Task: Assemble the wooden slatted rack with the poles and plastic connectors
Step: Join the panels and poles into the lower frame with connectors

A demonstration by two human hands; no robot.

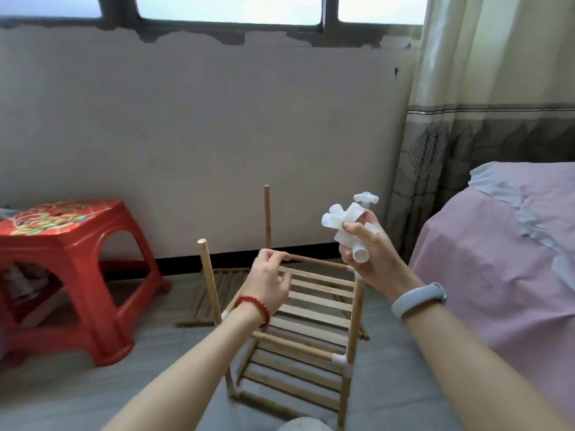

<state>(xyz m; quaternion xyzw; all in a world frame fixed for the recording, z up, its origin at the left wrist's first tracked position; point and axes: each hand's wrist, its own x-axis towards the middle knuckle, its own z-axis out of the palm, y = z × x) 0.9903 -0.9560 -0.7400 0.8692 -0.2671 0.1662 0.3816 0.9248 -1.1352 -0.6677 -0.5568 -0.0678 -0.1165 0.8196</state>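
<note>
- The rack (298, 318) stands on the floor (109, 396) just below both hands, its slatted shelves lying flat, the slats running left to right.
- Its rear rail pole (317, 262) lies level, long axis left to right; the left hand (269, 283) pinches that pole's left end between thumb and forefinger, the other fingers loosely curled.
- Two upright poles point straight up: one (210, 283) just left of the left hand, another (267, 217) beyond it, near the wall.
- The right hand (371, 253), raised above the rack's right rear corner, grasps a cluster of white plastic connectors (347, 220), their tubes pointing several ways.
- A red stool (71, 275) sits well left of the left hand; a bed (504, 250) lies right of the right hand.
</note>
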